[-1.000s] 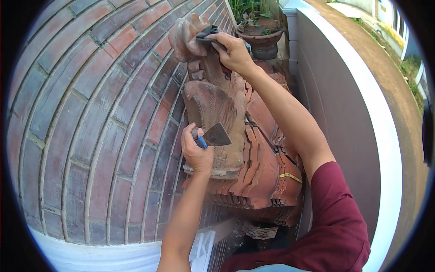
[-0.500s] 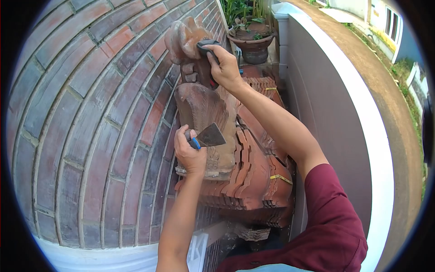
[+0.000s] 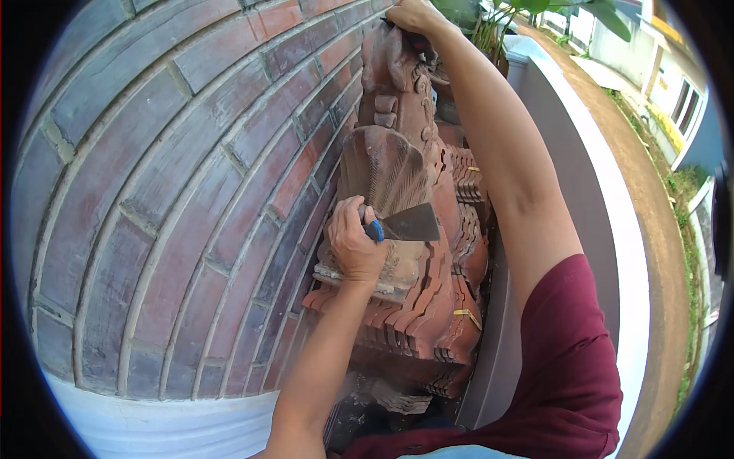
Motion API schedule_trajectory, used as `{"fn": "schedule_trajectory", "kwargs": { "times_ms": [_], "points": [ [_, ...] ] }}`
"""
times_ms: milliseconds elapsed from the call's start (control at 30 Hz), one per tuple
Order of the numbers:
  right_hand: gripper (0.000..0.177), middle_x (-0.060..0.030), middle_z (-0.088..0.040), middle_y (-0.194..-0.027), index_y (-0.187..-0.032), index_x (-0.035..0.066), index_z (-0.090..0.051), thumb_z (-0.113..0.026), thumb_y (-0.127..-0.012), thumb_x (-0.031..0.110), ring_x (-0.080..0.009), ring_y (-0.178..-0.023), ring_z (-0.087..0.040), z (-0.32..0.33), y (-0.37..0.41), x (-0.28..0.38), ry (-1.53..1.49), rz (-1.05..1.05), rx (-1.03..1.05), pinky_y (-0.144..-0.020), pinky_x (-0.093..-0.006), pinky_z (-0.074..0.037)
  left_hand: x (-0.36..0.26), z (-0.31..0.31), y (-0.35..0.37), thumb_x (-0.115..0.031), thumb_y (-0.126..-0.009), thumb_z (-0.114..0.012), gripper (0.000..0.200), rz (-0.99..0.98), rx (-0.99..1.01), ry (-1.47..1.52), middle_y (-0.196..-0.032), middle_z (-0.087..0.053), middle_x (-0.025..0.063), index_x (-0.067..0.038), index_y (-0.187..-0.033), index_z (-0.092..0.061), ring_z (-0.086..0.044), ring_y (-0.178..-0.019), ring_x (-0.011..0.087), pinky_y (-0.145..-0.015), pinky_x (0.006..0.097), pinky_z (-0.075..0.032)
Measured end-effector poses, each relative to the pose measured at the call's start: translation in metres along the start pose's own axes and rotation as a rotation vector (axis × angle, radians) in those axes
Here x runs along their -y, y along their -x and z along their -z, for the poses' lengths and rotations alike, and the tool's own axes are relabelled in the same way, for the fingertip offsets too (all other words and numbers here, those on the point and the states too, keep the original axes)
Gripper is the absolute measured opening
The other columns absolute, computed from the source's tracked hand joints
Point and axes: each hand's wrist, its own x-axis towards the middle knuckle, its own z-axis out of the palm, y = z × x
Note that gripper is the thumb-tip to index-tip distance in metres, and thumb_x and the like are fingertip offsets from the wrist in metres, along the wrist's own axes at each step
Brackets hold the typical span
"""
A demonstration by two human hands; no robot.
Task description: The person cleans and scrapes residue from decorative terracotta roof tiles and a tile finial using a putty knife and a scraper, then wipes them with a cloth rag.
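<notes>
My left hand (image 3: 354, 243) is closed around the handle of a putty knife (image 3: 411, 224), its flat metal blade pointing right and a blue patch showing on the handle. That hand is at the lower part of a carved terracotta ornament (image 3: 382, 164) with a fan-shaped, feathered front. Up at the top edge of the view, my right hand (image 3: 417, 15) is bent over the ornament's curled top. A dark, soft-looking pad is in its grip, mostly hidden now by the fingers and the frame edge.
Stacked terracotta roof tiles (image 3: 413, 325) lie under and beside the ornament. A brick wall (image 3: 176, 206) rises close on the left, and a low wall with a white top (image 3: 623, 252) runs along the right. Green plants (image 3: 497, 30) are at the back.
My right hand has moved up and farther away along the ornament's top. The view has shifted, and the putty knife stays in my left hand at the ornament's lower part.
</notes>
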Motion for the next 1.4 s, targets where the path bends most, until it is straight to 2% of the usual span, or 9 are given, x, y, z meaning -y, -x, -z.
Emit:
{"fn": "schedule_trajectory", "kwargs": {
  "times_ms": [33,300,567,733,933,1133,1267,1333,1400],
  "points": [
    [0.048,-0.0310,-0.066,-0.103,-0.099,-0.005,-0.070,-0.046,-0.086,0.034,-0.0403,-0.102,-0.066,0.004,-0.001,0.002,0.132,0.030,0.088,-0.093,-0.0442,-0.049,0.000,0.000,0.000,-0.009,-0.091,-0.058,0.020,-0.003,-0.010,-0.003,-0.104,-0.062,0.0192,0.001,-0.108,-0.057,-0.059,-0.102,0.0399,-0.087,0.0458,-0.046],
    [0.028,-0.0256,-0.062,-0.083,-0.084,-0.001,-0.063,-0.050,-0.084,0.023,-0.0449,-0.081,-0.058,0.068,0.074,0.067,-0.004,0.493,0.021,-0.076,-0.0493,-0.046,0.002,0.001,-0.002,-0.012,-0.090,-0.058,0.021,0.031,-0.028,0.009,-0.107,-0.064,0.0153,-0.002,-0.108,-0.058,-0.059,-0.105,0.0367,-0.087,0.0453,-0.044],
    [0.028,-0.0248,-0.065,-0.086,-0.091,0.000,-0.066,-0.050,-0.083,0.021,-0.0450,-0.084,-0.061,0.046,0.054,0.039,0.089,0.370,-0.084,-0.084,-0.0505,-0.048,0.007,0.000,-0.002,-0.013,-0.091,-0.057,0.020,0.017,-0.060,0.030,-0.108,-0.064,0.0149,-0.003,-0.108,-0.058,-0.059,-0.108,0.0356,-0.088,0.0455,-0.044],
    [0.016,-0.0163,-0.057,-0.085,-0.087,0.000,-0.060,-0.056,-0.078,0.013,-0.0365,-0.085,-0.059,0.061,0.098,0.068,0.159,0.713,-0.098,-0.080,-0.0452,-0.049,0.006,0.001,-0.002,-0.013,-0.091,-0.056,0.020,0.028,-0.061,0.045,-0.108,-0.064,0.0144,-0.003,-0.108,-0.058,-0.059,-0.108,0.0343,-0.089,0.0452,-0.044],
    [0.011,-0.0128,-0.051,-0.075,-0.073,0.001,-0.053,-0.060,-0.071,0.010,-0.0320,-0.081,-0.054,0.049,0.161,0.093,0.178,1.042,0.304,-0.079,-0.0422,-0.048,0.006,0.002,0.000,-0.013,-0.091,-0.055,0.020,0.036,-0.054,0.064,-0.108,-0.064,0.0138,-0.003,-0.107,-0.058,-0.059,-0.108,0.0338,-0.089,0.0451,-0.044],
    [0.014,-0.0163,-0.061,-0.082,-0.087,-0.002,-0.063,-0.061,-0.080,0.010,-0.0337,-0.080,-0.061,0.056,0.189,0.078,-0.238,0.522,0.099,-0.074,-0.0407,-0.049,0.006,0.006,0.000,-0.013,-0.091,-0.054,0.020,0.036,-0.058,0.065,-0.108,-0.064,0.0138,-0.004,-0.108,-0.058,-0.058,-0.109,0.0341,-0.090,0.0462,-0.043],
    [0.021,-0.0179,-0.065,-0.090,-0.101,0.000,-0.066,-0.058,-0.092,0.018,-0.0320,-0.083,-0.064,0.081,0.139,0.077,-0.302,0.142,-0.598,-0.077,-0.0401,-0.050,0.008,0.003,0.003,-0.014,-0.091,-0.053,0.020,0.045,-0.061,0.065,-0.108,-0.063,0.0142,-0.003,-0.107,-0.057,-0.057,-0.110,0.0350,-0.092,0.0471,-0.042],
    [0.027,-0.0193,-0.065,-0.098,-0.108,0.001,-0.066,-0.057,-0.095,0.023,-0.0340,-0.090,-0.063,0.088,0.106,0.082,-0.090,0.300,-0.727,-0.083,-0.0409,-0.048,0.008,0.003,0.001,-0.014,-0.091,-0.053,0.020,0.042,-0.067,0.069,-0.109,-0.063,0.0142,-0.003,-0.107,-0.057,-0.057,-0.110,0.0349,-0.092,0.0469,-0.042],
    [0.029,-0.0203,-0.065,-0.102,-0.113,0.005,-0.066,-0.055,-0.096,0.026,-0.0375,-0.097,-0.062,0.072,0.091,0.087,-0.149,0.173,-0.330,-0.087,-0.0421,-0.048,0.008,0.003,0.002,-0.013,-0.091,-0.053,0.020,0.047,-0.060,0.081,-0.109,-0.063,0.0140,-0.003,-0.107,-0.057,-0.057,-0.110,0.0347,-0.092,0.0472,-0.042]
  ]
}}
